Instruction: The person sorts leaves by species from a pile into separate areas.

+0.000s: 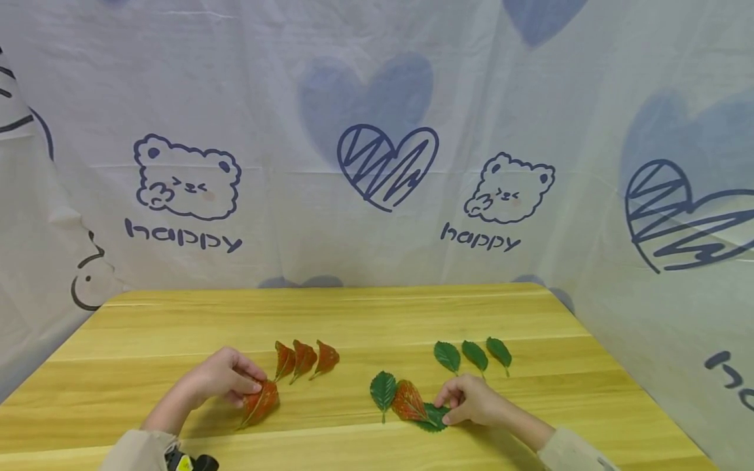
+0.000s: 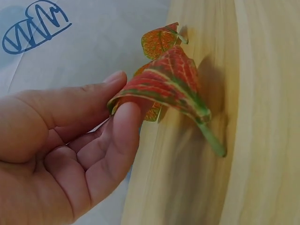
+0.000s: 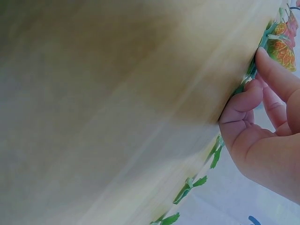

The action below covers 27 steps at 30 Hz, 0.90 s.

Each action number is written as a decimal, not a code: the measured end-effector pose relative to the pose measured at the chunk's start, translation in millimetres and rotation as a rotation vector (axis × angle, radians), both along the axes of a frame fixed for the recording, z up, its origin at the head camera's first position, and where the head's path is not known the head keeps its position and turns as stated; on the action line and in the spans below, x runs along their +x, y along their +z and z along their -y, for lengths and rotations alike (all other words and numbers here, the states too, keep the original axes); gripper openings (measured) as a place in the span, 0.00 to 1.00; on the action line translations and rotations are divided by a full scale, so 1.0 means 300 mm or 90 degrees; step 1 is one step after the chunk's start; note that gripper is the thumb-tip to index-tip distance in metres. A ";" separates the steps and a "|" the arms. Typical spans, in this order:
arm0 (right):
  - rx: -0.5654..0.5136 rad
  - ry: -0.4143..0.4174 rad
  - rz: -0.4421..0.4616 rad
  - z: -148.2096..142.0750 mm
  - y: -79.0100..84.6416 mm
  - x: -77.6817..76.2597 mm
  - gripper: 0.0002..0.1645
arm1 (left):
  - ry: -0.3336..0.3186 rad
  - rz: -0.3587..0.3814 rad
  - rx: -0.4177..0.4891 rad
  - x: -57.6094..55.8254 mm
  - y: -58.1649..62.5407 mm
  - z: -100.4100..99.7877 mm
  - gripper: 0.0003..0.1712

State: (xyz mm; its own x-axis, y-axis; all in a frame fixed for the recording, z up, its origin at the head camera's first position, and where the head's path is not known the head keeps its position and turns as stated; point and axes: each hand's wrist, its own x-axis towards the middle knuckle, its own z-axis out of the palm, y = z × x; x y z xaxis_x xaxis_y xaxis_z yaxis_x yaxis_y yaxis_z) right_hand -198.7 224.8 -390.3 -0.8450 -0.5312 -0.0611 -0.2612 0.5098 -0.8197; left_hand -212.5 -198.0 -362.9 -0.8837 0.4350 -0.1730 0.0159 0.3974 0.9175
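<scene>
Between thumb and fingers my left hand (image 1: 226, 376) pinches a red leaf (image 1: 261, 402) with green-yellow veins. In the left wrist view that leaf (image 2: 164, 82) is tilted, its stem pointing down toward the tabletop. On the right side, my right hand (image 1: 471, 400) pinches the edge of a green leaf (image 1: 434, 418) low at the table. Part of this green leaf is covered by another red leaf (image 1: 408, 400). Just left of them lies a green leaf (image 1: 383, 390). In the right wrist view my right hand (image 3: 267, 117) hides much of the held leaf.
Three red leaves (image 1: 304, 358) lie in a row behind the left hand. A row of three green leaves (image 1: 474, 355) lies behind the right hand. The wooden table (image 1: 177, 314) meets a white cloth (image 1: 283, 248) printed with hearts and bears.
</scene>
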 end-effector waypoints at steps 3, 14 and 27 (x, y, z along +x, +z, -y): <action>0.000 0.000 0.001 0.000 0.000 -0.001 0.09 | -0.006 0.009 0.003 -0.002 -0.003 0.000 0.13; -0.003 -0.003 0.006 -0.001 -0.001 0.000 0.09 | -0.005 0.017 -0.008 -0.003 0.005 -0.001 0.19; -0.001 -0.003 0.004 0.000 0.001 -0.002 0.08 | 0.130 -0.088 -0.122 0.007 0.043 -0.011 0.13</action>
